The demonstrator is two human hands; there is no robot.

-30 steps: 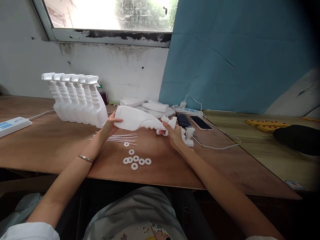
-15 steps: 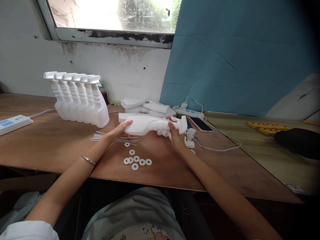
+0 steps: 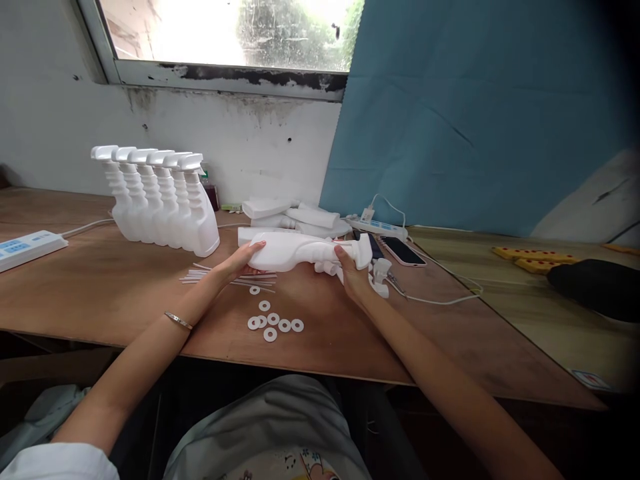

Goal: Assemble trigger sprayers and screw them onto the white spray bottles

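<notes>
A white spray bottle [image 3: 283,251] lies sideways between my two hands, above the table. My left hand [image 3: 243,260] is closed around its base, thumb on top. At the other end, my right hand [image 3: 353,268] grips the neck just below the spray head [image 3: 364,251]. Beneath and left of the bottle lie several thin white tubes [image 3: 195,274]. Nearer to me, several flat white washers [image 3: 273,319] are scattered on the tabletop. Loose white spray heads [image 3: 381,272] sit just right of my right hand, partly hidden by it.
Several upright white spray bottles [image 3: 165,207] stand in a row at the left. Behind my hands, more white bottles [image 3: 300,215] lie piled. A phone [image 3: 403,251], a cable and a power strip [image 3: 380,228] occupy the right; another power strip [image 3: 30,248] is far left.
Both hands keep their hold on the spray bottle. My right hand and the spray head have shifted very slightly left; the view has tilted up a little.
</notes>
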